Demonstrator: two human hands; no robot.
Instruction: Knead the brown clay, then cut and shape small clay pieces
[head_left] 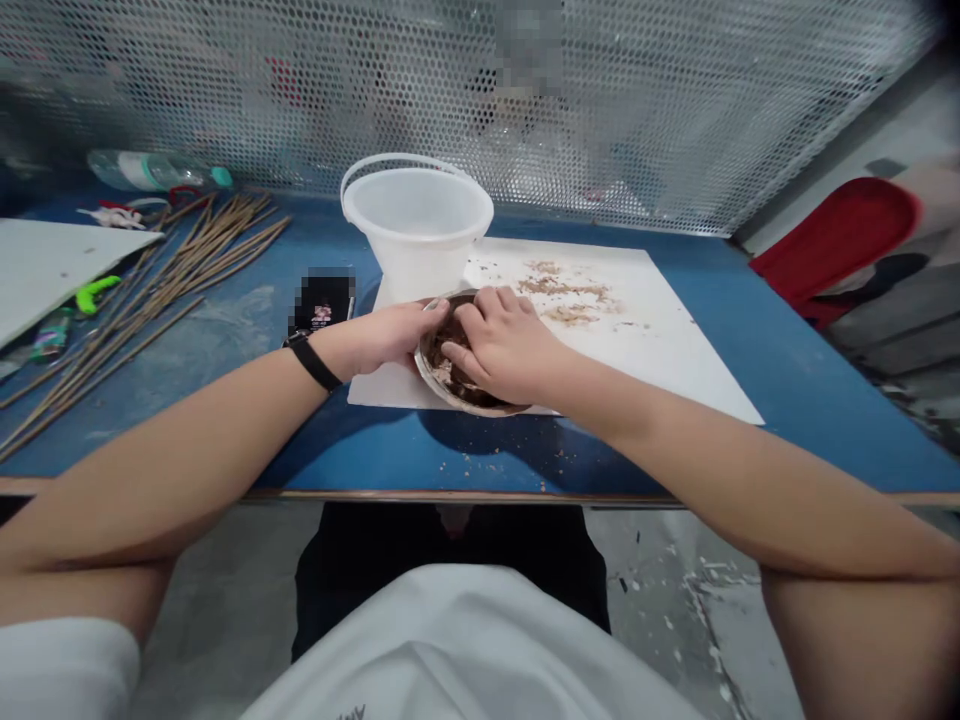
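Note:
My left hand (pixel 394 338) grips the left side of a round bowl (pixel 474 405), its thumb over the rim and its fingers out of sight beneath. Inside is a dark brown, crumbly material (pixel 444 345). My right hand (pixel 502 345) reaches into the bowl from the right with bent fingers pressed into that material; some fingertips are hidden. The bowl is tilted slightly towards me, over the front edge of a white board (pixel 675 340). Light brown crumbs (pixel 562 290) lie scattered on the board.
A white bucket (pixel 424 250) stands just behind the bowl. Thin brown sticks (pixel 187 260), a phone (pixel 322 300) and a plastic bottle (pixel 150 172) lie to the left on the blue table (pixel 787 350). A perforated metal screen (pixel 637 120) bounds the back. A red chair (pixel 847 240) stands right.

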